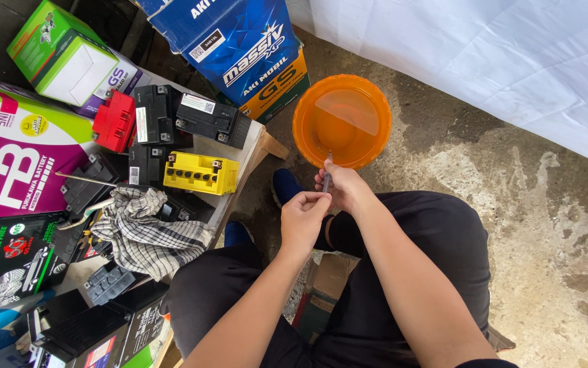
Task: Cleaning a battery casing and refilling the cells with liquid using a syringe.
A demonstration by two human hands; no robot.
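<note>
My right hand [345,191] grips a thin grey tube-like tool [327,173] whose tip reaches over the near rim of an orange plastic basin [307,109] holding clear liquid. My left hand [302,217] pinches the lower end of the same tool, just below my right hand. Both hands hover above my knees, in black trousers, while I crouch on the concrete floor.
A low wooden table [256,146] at left carries several small batteries: a yellow one [200,173], a red one [115,121], black ones [171,112], plus a checked cloth [145,232]. Cardboard boxes [236,41] stand behind. A white sheet [498,48] hangs at upper right.
</note>
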